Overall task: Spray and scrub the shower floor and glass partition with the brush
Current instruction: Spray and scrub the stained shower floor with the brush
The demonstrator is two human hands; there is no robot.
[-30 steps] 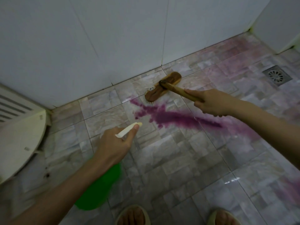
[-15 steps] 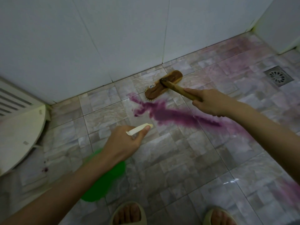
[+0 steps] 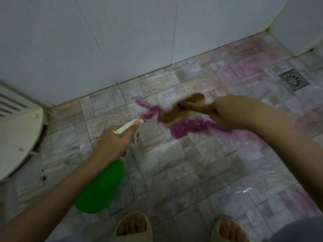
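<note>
My right hand [image 3: 232,112] grips the handle of a wooden scrub brush [image 3: 180,110], which is blurred by motion. Its bristles rest on a purple streak [image 3: 185,127] across the stone-patterned shower floor [image 3: 174,163]. My left hand [image 3: 115,142] is closed around the white trigger head of a green spray bottle [image 3: 103,187], whose nozzle points toward the streak, just left of the brush. The bottle's body hangs below my wrist. No glass partition can be made out.
White wall tiles [image 3: 122,41] meet the floor behind the streak. A metal floor drain [image 3: 293,80] sits at the right. A white rounded fixture [image 3: 15,138] stands at the left. My feet in pale slippers [image 3: 132,226] are at the bottom. Fainter purple patches lie near the far right corner.
The brush has come back from the wall edge onto the purple streak, smearing it. My left hand with the bottle has shifted slightly right and forward.
</note>
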